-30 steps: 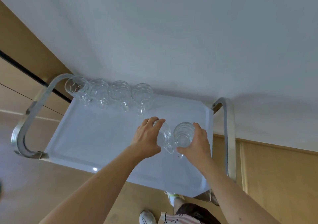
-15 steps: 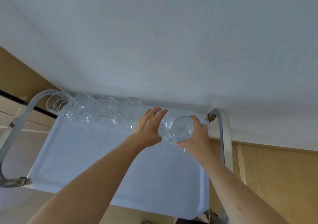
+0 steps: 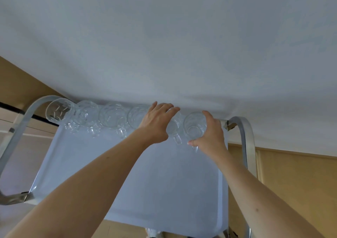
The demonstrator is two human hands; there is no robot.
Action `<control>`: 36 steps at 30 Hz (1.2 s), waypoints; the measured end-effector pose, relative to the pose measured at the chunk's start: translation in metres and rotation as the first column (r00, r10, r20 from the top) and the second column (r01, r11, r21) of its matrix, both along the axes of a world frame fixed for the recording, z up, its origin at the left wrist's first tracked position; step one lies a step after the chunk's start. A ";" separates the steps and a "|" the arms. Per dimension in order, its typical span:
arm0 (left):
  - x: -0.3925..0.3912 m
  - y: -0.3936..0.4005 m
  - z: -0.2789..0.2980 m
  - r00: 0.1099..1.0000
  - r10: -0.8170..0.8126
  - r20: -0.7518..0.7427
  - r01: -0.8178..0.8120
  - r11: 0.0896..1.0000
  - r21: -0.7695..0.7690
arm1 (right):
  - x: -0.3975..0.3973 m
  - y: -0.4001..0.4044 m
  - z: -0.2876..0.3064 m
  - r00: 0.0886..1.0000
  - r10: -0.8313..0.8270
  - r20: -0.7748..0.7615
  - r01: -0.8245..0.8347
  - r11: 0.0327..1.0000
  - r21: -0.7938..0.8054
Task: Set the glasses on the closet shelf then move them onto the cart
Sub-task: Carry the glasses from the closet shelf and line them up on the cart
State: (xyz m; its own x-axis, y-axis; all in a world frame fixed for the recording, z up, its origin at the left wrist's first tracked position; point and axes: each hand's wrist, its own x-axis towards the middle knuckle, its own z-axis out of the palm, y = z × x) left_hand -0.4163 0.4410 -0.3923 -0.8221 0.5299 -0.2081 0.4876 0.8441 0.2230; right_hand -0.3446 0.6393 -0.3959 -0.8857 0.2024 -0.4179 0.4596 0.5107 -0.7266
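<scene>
Along the far edge of the pale blue cart tray (image 3: 164,183), four clear glass mugs (image 3: 102,116) stand in a row. Beside them the left hand (image 3: 156,124) curls over a fifth glass mug (image 3: 176,128), and the right hand (image 3: 209,135) grips a sixth glass mug (image 3: 194,126), nearest the cart's metal handle (image 3: 246,139).

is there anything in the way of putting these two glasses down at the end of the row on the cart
Nothing visible. The left hand and right hand each hold a glass at the tray's far edge, right of the four-glass row. The tray under them looks bare.
</scene>
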 end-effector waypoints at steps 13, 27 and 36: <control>-0.024 -0.076 0.032 0.970 0.081 0.229 -0.038 0.982 -0.187 | -0.009 -0.037 0.020 0.951 0.290 -0.106 -0.215 0.868 0.447; -0.015 -0.074 0.024 0.966 0.222 0.129 -0.210 0.972 -0.106 | -0.030 -0.077 0.022 0.932 0.358 0.063 -0.329 0.758 0.563; -0.022 -0.062 0.028 0.981 0.147 0.126 -0.122 0.974 -0.191 | -0.011 -0.042 0.026 0.979 0.190 0.080 -0.204 0.844 0.496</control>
State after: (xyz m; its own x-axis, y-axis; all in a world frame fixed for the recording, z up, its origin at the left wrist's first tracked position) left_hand -0.4380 0.3787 -0.3641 -0.8397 0.3596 -0.4070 0.3423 0.9322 0.1175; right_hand -0.3554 0.5976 -0.3703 -0.9193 0.2122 -0.3315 0.3257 0.8830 -0.3379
